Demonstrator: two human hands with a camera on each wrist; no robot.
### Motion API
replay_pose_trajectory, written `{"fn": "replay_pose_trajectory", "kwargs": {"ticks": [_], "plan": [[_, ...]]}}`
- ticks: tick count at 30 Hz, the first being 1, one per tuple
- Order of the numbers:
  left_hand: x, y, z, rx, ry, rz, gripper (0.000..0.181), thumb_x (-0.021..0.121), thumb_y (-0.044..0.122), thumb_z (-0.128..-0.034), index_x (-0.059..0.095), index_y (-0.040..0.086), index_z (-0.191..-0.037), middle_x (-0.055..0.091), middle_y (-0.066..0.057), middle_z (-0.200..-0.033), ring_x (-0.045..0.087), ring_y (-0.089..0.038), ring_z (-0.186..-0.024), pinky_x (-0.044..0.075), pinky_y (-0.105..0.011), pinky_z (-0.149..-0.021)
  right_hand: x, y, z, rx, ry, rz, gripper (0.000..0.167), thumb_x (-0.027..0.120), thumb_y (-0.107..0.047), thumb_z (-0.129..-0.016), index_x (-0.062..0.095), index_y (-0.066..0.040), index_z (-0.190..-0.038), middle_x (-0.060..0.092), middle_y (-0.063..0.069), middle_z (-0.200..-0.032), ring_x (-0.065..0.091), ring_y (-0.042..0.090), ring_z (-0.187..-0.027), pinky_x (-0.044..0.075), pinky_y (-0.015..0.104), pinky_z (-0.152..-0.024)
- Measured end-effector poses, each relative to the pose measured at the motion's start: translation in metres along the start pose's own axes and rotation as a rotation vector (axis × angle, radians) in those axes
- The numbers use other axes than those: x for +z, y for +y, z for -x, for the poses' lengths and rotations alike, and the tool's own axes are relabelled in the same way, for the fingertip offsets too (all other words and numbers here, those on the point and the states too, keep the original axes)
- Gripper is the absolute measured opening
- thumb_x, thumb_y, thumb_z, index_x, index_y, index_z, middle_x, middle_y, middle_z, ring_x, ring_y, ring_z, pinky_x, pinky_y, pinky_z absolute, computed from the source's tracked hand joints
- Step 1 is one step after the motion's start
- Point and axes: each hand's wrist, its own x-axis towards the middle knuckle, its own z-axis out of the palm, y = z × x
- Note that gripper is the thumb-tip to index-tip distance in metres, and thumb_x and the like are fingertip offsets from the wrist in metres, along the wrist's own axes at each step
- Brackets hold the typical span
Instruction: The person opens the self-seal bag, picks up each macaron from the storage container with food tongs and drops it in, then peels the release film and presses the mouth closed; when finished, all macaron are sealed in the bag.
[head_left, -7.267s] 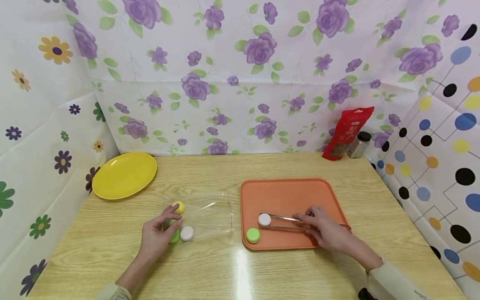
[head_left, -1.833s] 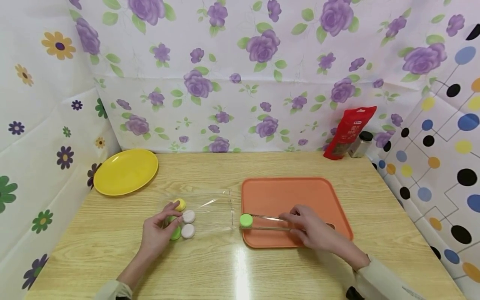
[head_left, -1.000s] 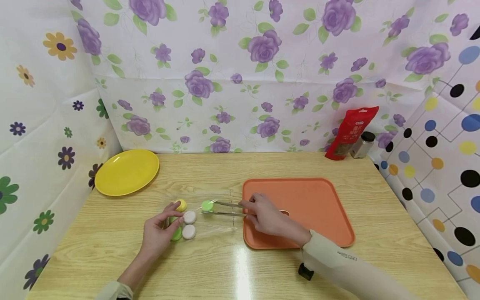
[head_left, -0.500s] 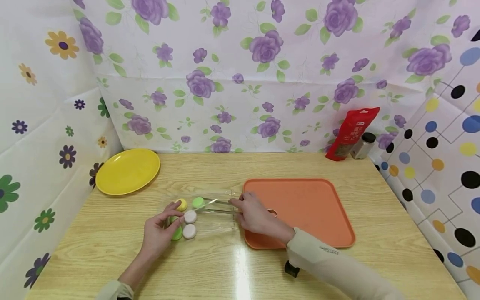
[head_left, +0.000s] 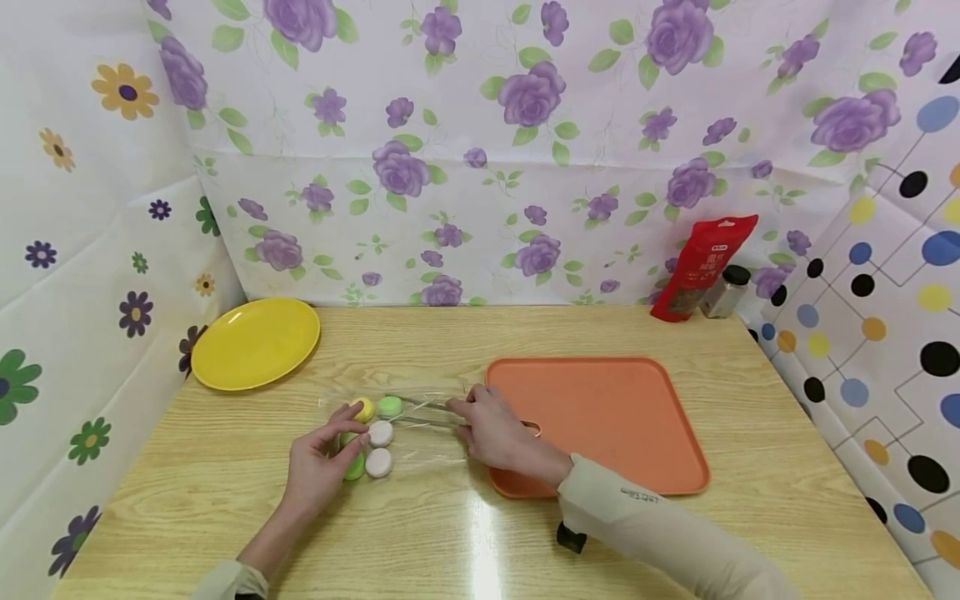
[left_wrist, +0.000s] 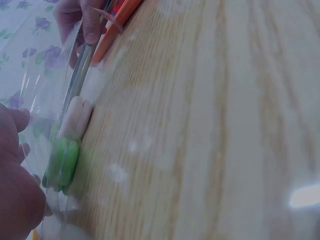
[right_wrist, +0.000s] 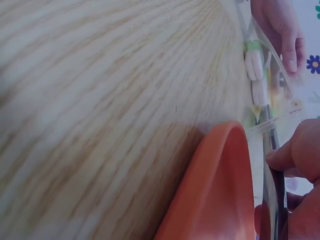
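- Since the earlier frame, I see the right hand (head_left: 491, 431) farther left, carrying the tongs (left_wrist: 80, 70) off the tray's edge; the green macaron (head_left: 389, 407) between their tips has gone from over that edge into the clear bag (head_left: 427, 447).
- The right hand's grip is closed on the tongs, thumb on one side and fingers on the other; the looped end sticks out behind the hand.
- From my head view, the green macaron sits just right of the yellow macaron (head_left: 364, 409). I can't tell whether the tips are squeezing it.
- The left hand (head_left: 321, 465) hasn't shifted much; its grip is a narrow pinch on the film of the bag.
- Two white macarons (head_left: 379, 462) lie one in front of the other near the left thumb, with more green (head_left: 354, 467) beside them, partly hidden by the hand.
- The bag lies on the desk (head_left: 375, 550), its mouth towards the orange tray (head_left: 592, 417), and the tongs pass in through it.
- At the back left I have a yellow plate (head_left: 255, 343); at the back right, a red pouch (head_left: 701, 267) leans beside a black-capped jar (head_left: 724, 293).
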Motion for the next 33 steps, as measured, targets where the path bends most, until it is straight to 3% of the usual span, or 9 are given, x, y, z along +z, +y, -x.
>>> {"fn": "replay_pose_trajectory", "kwargs": {"ticks": [7,13,18,21,27,33], "plan": [[0.001,0.001,0.000,0.001,0.000,0.001,0.011,0.072,-0.017,-0.0828,0.071,-0.007,-0.088,0.062,-0.030,-0.124,0.049,-0.030,-0.132,0.037,-0.018,-0.107,0.001,-0.002,-0.004,0.007,-0.006,0.000,0.037,0.070,-0.012,-0.094,0.065,-0.012,-0.130,0.057,0.011,-0.101,0.051,0.027,-0.091,0.047,0.034,-0.071],[0.000,-0.002,-0.001,-0.034,-0.010,-0.002,0.010,0.071,-0.015,-0.0839,0.071,-0.007,-0.089,0.063,-0.026,-0.126,0.044,-0.043,-0.134,0.034,-0.016,-0.108,-0.008,-0.002,-0.003,0.044,-0.067,-0.041,0.037,0.070,-0.011,-0.095,0.063,-0.011,-0.131,0.056,0.012,-0.101,0.050,0.029,-0.091,0.047,0.034,-0.068],[-0.001,-0.001,-0.001,-0.044,-0.011,-0.003,0.009,0.072,-0.014,-0.0842,0.071,-0.007,-0.089,0.063,-0.025,-0.126,0.042,-0.045,-0.134,0.033,-0.014,-0.107,-0.012,0.000,0.002,0.056,-0.095,-0.070,0.038,0.068,-0.009,-0.095,0.062,-0.009,-0.132,0.057,0.013,-0.101,0.049,0.028,-0.089,0.045,0.033,-0.068],[-0.001,-0.001,-0.001,-0.037,-0.006,0.002,0.009,0.072,-0.014,-0.0840,0.071,-0.007,-0.089,0.063,-0.025,-0.126,0.045,-0.039,-0.134,0.034,-0.016,-0.107,-0.012,0.001,0.004,0.035,-0.080,-0.073,0.036,0.070,-0.010,-0.095,0.063,-0.008,-0.131,0.057,0.013,-0.099,0.048,0.027,-0.086,0.044,0.033,-0.067],[0.000,0.002,0.000,-0.010,0.002,0.020,0.009,0.072,-0.016,-0.0833,0.071,-0.009,-0.088,0.062,-0.028,-0.125,0.051,-0.013,-0.130,0.035,-0.018,-0.108,-0.007,0.003,-0.001,-0.049,-0.030,-0.032,0.034,0.071,-0.011,-0.094,0.066,-0.006,-0.127,0.060,0.009,-0.094,0.052,0.025,-0.090,0.044,0.037,-0.077],[-0.001,0.002,0.000,-0.024,0.008,-0.001,0.009,0.072,-0.016,-0.0830,0.071,-0.008,-0.088,0.062,-0.028,-0.124,0.051,-0.014,-0.130,0.035,-0.016,-0.107,-0.012,0.002,-0.002,-0.003,-0.084,-0.095,0.037,0.069,-0.007,-0.094,0.063,-0.005,-0.131,0.059,0.011,-0.095,0.049,0.028,-0.090,0.044,0.035,-0.073]]}}
